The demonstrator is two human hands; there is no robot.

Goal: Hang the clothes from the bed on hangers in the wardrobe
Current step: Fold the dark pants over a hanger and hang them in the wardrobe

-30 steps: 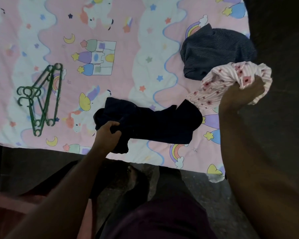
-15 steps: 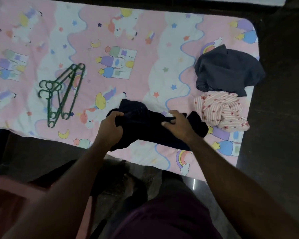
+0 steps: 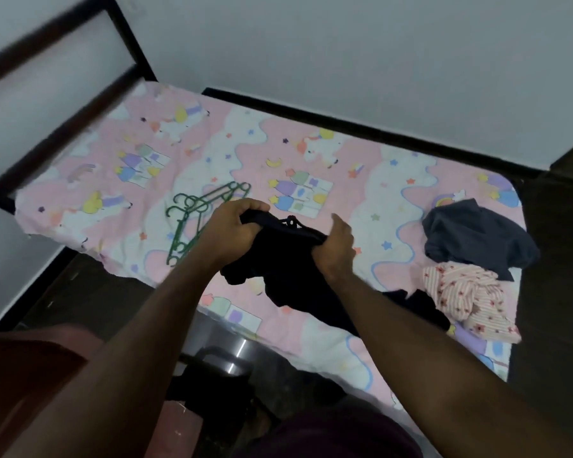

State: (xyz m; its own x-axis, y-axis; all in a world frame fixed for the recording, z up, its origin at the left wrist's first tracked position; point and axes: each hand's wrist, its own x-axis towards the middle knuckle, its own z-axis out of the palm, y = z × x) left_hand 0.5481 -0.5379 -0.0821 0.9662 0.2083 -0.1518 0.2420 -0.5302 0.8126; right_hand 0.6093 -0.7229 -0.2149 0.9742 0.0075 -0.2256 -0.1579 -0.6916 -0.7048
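A dark navy garment (image 3: 288, 276) hangs above the bed (image 3: 361, 166), lifted by its upper edge. My left hand (image 3: 230, 231) grips that edge on the left and my right hand (image 3: 336, 249) grips it on the right; its lower part trails down toward the bed's front edge. Several green plastic hangers (image 3: 192, 219) lie on the pink cartoon sheet just behind my left hand. A grey-blue garment (image 3: 477, 236) sits crumpled at the bed's right end, with a pink striped flowered garment (image 3: 467, 299) in front of it.
A dark bed frame (image 3: 63, 104) with rails rises at the left end. A grey wall (image 3: 344, 54) runs behind the bed. Dark furniture (image 3: 569, 226) stands to the right. Dark floor and a shiny metal object (image 3: 235, 355) lie below the bed's front edge.
My right hand dropped the pink striped garment on the bed and took the dark garment. Both hands have since lifted it off the sheet. The view tilted up, showing the wall.
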